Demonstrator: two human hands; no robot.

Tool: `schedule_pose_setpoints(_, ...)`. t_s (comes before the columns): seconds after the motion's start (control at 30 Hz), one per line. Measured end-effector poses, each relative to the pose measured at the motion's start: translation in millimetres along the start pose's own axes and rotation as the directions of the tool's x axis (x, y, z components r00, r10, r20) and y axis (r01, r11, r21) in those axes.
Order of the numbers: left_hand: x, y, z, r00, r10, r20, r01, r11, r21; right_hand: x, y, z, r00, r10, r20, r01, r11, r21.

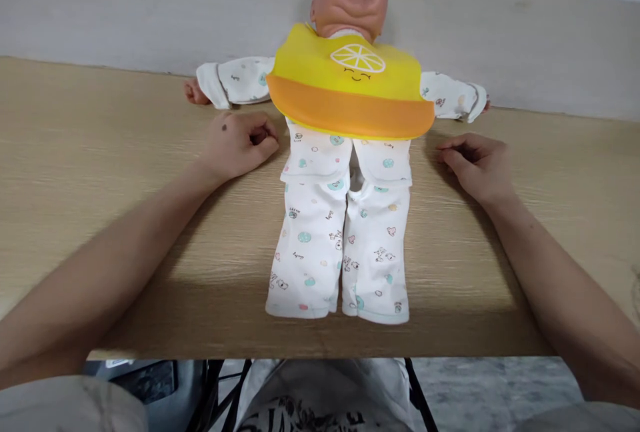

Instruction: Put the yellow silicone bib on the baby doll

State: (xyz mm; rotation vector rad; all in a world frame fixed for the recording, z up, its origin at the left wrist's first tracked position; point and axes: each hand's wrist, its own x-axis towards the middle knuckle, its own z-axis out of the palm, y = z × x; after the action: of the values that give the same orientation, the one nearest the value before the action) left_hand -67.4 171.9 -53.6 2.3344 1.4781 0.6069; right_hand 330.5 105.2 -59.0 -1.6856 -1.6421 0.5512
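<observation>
A baby doll lies on its back in the middle of the table, its arms spread to both sides. It wears a white printed top and matching white pants. Over its chest lies a yellow bib with an orange pocket and a lemon-slice print. My left hand rests on the table left of the doll's waist, fingers curled in, with nothing seen in them. On the other side, my right hand rests likewise, loosely closed and apart from the doll.
The wooden table has its near edge just in front of my body. Along the back runs a grey wall, close to the doll's head and arms. Beneath the table at the left is a dark grey object.
</observation>
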Motion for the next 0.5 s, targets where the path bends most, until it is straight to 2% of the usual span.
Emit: schedule_pose_setpoints(0.5,0.6,2.3,0.1,1.000,-0.008,-0.005,0.009,0.999,0.047,-0.6,-0.7,0.2,1.000,-0.023,0.001,0.023,0.999,-0.041)
